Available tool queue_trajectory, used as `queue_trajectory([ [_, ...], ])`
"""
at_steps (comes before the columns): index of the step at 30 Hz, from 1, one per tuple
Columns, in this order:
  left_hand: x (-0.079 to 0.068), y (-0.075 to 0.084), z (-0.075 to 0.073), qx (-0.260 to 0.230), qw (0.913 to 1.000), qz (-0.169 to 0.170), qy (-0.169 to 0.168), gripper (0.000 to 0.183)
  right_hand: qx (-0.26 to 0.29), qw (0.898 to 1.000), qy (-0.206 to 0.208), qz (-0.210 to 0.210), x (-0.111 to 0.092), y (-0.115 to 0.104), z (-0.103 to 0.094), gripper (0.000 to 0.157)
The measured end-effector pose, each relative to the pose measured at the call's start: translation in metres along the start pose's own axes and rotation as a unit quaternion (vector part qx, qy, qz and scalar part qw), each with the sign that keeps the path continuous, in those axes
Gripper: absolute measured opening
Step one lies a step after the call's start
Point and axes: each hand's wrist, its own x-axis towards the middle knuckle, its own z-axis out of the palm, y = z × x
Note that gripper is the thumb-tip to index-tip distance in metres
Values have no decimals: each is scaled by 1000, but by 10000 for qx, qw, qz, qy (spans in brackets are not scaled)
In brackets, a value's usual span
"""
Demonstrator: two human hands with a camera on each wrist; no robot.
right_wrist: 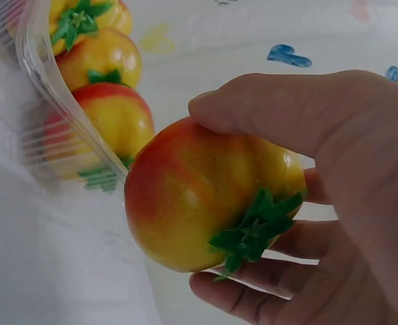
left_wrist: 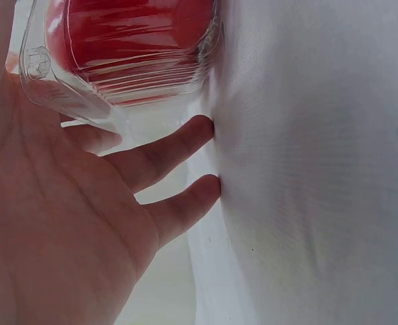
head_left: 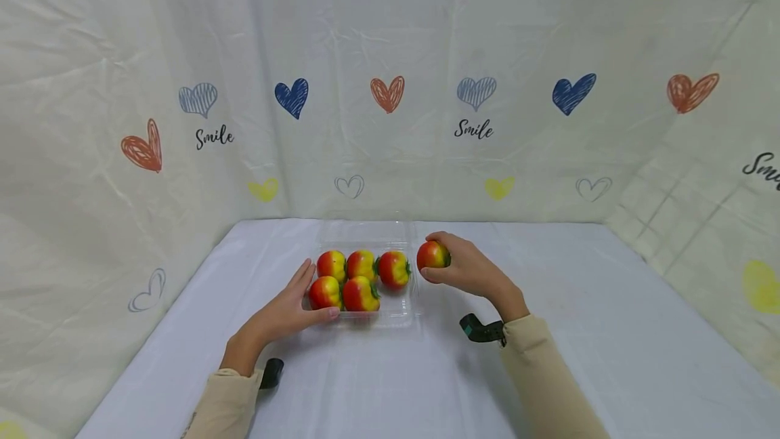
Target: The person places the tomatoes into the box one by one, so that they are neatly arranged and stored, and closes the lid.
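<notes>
A clear plastic box (head_left: 399, 319) stands mid-table, holding several red-and-yellow tomatoes (head_left: 361, 295) with green leafy tops. Its front right corner has no tomato in it. My left hand (head_left: 277, 317) steadies the box from its left, thumb along the front edge and fingers extended along the side. In the left wrist view, two fingertips (left_wrist: 202, 127) touch the cloth beside the box wall (left_wrist: 70, 98). Just right of the box, my right hand (head_left: 472, 273) grips another tomato (right_wrist: 199, 196) between thumb and fingers, its green top turned toward the palm.
The box's clear lid (head_left: 365, 230) stands hinged back behind it. A white cloth (head_left: 390, 385) covers the table. Behind the table hangs a pale curtain (head_left: 420, 154) printed with hearts. A dark wrist device (head_left: 481, 329) juts from below the right sleeve.
</notes>
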Motion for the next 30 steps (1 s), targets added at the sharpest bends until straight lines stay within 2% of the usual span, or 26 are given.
queue_trajectory([
  [15, 1, -1, 0, 77, 10000, 28, 9, 127, 279, 9993, 206, -169, 4, -16, 19, 65],
  [30, 0, -1, 0, 77, 10000, 34, 3, 127, 504, 9961, -184, -704, 8, -26, 41, 55],
])
